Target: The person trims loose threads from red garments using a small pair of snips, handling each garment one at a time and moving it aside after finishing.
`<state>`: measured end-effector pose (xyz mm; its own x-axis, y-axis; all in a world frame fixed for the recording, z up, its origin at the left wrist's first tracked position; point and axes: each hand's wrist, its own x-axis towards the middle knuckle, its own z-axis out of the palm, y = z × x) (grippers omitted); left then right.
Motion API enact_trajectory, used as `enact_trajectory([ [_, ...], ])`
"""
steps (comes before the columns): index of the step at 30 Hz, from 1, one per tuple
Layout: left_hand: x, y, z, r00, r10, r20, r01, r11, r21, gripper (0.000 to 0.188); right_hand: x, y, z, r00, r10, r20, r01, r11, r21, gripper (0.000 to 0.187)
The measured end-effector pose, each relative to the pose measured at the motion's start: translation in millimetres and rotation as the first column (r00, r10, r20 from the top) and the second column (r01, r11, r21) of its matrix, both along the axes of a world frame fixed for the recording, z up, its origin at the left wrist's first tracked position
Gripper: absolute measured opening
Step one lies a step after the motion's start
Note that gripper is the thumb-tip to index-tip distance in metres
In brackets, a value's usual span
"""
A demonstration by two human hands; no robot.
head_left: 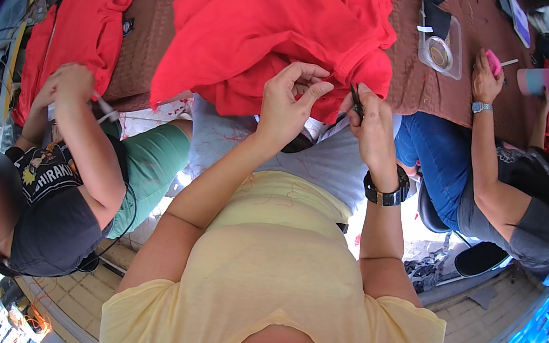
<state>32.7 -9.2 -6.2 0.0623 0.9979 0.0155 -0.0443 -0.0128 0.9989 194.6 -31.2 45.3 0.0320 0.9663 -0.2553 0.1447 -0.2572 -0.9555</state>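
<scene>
My left hand (290,99) pinches the red garment (274,29) hem taut at the worktop (429,88) near edge. My right hand (370,125) grips small dark snips (356,102) against it.

The red garment (275,22) runs off the top edge of the frame, and the small dark tool (356,102) at centre is mostly hidden inside the right hand (372,133).

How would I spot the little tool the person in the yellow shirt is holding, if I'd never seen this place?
Start at the brown table heaped with red fabric. At its near edge, the right hand, the one wearing a black wristwatch, grips small dark snips against the cloth's hem. They are the only thin black metal thing there; the left hand beside them just pinches fabric.
</scene>
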Motion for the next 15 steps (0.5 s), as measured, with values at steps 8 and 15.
enact_trajectory([
  [8,0.7,1.9,-1.7,0.997,0.069,0.024,-0.071,0.993,0.097,0.016,-6.9,-2.7,-4.4,0.998,0.053,0.037,-0.053,0.999,0.011,0.052],
  [15,7.7,5.3,8.2,0.987,-0.022,0.157,0.042,0.991,-0.124,0.019,-8.4,-2.8,-0.8,0.991,-0.003,0.134,-0.008,0.996,0.084,0.051],
])
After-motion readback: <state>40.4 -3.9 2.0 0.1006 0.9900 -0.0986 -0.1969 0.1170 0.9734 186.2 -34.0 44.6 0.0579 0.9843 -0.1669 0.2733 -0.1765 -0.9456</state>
